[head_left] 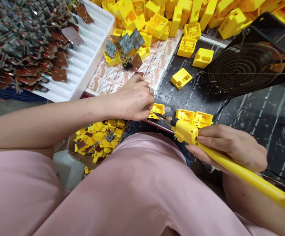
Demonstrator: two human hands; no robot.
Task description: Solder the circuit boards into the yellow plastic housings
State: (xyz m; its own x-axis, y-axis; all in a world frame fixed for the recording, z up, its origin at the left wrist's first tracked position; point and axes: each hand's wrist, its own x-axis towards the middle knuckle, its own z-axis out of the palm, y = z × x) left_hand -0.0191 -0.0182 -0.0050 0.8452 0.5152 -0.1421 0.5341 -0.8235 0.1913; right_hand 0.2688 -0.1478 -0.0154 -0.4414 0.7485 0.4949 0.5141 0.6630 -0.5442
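My right hand is wrapped around a soldering iron with a long yellow handle. Its thin metal tip points left, into a small yellow plastic case at the bench edge. My left hand, a ring on one finger, is closed at that case's left side; the fingers cover part of it, and the fingertips are partly hidden. An open pair of yellow case halves lies just beyond the iron. Farther back sits a yellow case with a speaker grille facing up.
A white foam tray at the left carries heaped brown circuit boards. Green boards with wires lie by a large pile of yellow cases. A black fan stands right. Below the bench, a box holds yellow parts.
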